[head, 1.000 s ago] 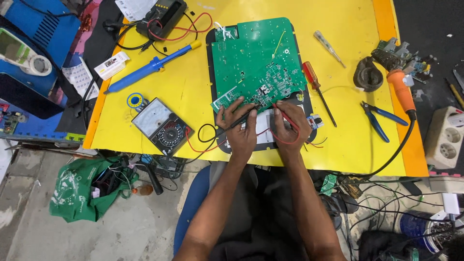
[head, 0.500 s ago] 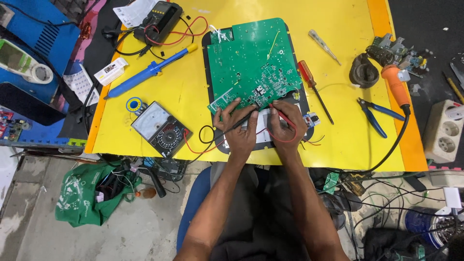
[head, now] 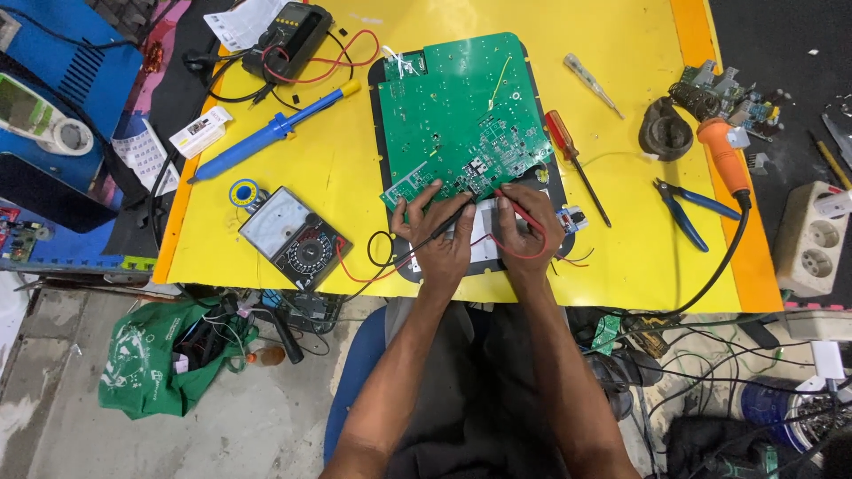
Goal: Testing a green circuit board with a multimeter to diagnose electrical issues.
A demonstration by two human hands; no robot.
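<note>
Two hands (head: 437, 239) (head: 524, 226), probes on green board (head: 457, 115)

We see a yellow worktable (head: 621, 257) over grey concrete floor (head: 53, 426) — a blue chair seat (head: 355, 372) below.

bright yellow table (head: 621, 248) with an orange edge at right, green circuit board (head: 461, 115) mid-frame, black probe (head: 439, 232), red probe (head: 524, 208), blue desoldering pump (head: 266, 135) upper left, orange-handled soldering iron (head: 723, 158) right.
</note>
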